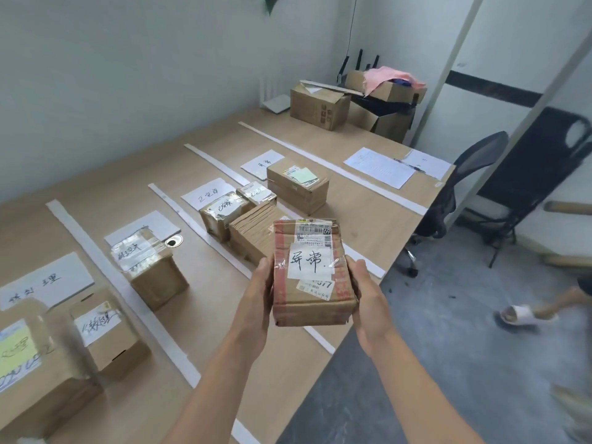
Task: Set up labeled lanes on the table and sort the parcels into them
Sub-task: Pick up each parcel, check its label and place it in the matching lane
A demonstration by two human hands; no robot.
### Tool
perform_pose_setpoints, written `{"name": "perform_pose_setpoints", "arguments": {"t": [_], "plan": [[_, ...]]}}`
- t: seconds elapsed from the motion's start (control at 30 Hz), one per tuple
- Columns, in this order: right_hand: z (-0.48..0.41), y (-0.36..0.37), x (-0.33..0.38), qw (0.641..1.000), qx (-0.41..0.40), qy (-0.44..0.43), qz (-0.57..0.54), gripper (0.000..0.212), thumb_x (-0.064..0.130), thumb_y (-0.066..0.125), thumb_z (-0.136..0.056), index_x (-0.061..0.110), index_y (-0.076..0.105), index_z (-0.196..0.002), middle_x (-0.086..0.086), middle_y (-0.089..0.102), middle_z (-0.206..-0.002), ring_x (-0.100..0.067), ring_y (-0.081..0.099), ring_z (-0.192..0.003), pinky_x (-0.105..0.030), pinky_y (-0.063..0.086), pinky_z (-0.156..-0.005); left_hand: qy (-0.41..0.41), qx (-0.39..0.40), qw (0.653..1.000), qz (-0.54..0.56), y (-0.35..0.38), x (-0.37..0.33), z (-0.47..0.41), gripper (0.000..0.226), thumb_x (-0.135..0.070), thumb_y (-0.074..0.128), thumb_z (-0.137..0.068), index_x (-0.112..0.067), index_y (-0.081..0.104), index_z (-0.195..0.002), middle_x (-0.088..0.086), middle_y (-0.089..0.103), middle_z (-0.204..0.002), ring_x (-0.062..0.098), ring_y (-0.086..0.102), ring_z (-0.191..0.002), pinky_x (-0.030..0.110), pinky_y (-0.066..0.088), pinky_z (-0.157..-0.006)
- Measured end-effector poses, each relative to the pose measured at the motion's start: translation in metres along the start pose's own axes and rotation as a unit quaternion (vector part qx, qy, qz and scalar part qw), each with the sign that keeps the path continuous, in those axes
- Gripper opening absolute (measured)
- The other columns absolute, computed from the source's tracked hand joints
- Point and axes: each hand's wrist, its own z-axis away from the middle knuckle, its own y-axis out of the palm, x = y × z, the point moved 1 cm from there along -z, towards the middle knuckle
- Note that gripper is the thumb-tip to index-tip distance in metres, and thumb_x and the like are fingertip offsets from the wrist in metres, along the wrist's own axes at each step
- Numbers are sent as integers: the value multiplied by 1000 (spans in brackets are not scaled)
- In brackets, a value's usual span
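A small brown parcel [312,277] with red tape and a white handwritten label is held up over the table's near edge. My left hand [258,296] grips its left side and my right hand [365,293] its right side. White strips [109,270] divide the wooden table [368,216] into lanes, each headed by a white paper label [209,192]. Parcels lie in the lanes: two at the near left [105,331], one taped box [150,267], three small ones [224,216] in the middle, and one box [298,185] farther back.
Open cardboard boxes [318,105] with pink cloth stand at the table's far end. Papers and a pen [397,165] lie at the right edge. A black office chair [474,193] stands beside the table. Another person's foot in a white slipper [519,315] is on the floor.
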Motion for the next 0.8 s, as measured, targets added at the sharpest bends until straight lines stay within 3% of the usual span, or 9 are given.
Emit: {"name": "perform_pose_setpoints", "arguments": {"t": [0.1,0.3,0.53,0.7,0.8], "plan": [[-30,-19,8,1000,4,4,-4,53,47,29,-114,21,72,-131,-4,78,-125,-20,75,-116,-34,56,-91,1,-6,1000,-1,20,-4,-26,52,-54,27,-112,-33,61,-145,-8,70,-141,12,63,-133,38,41,-115],[-101,-63,25,999,35,27,-9,55,52,32,-113,20,74,-131,-6,77,-127,-23,73,-120,-44,52,-105,3,-51,999,-1,67,0,-84,49,-50,28,-113,-32,66,-139,-6,73,-135,13,68,-126,36,49,-104],[-187,-132,65,995,85,55,2,58,55,31,-112,21,73,-132,-7,77,-128,-26,73,-120,-47,52,-107,1,-103,994,29,146,5,-154,49,-51,29,-112,-33,66,-138,2,71,-140,24,66,-131,44,47,-110],[-235,-169,95,992,111,57,13,57,55,32,-112,20,74,-128,-7,80,-120,-25,77,-112,-44,57,-98,18,-113,993,14,188,4,-194,51,-54,29,-112,-33,64,-143,1,68,-144,25,62,-136,52,37,-123],[-260,-184,107,991,119,58,24,57,56,32,-111,21,74,-127,-6,80,-119,-25,77,-112,-47,56,-102,18,-124,992,-9,202,5,-221,52,-60,32,-109,-35,64,-143,-1,68,-144,24,60,-139,54,32,-125]]}}
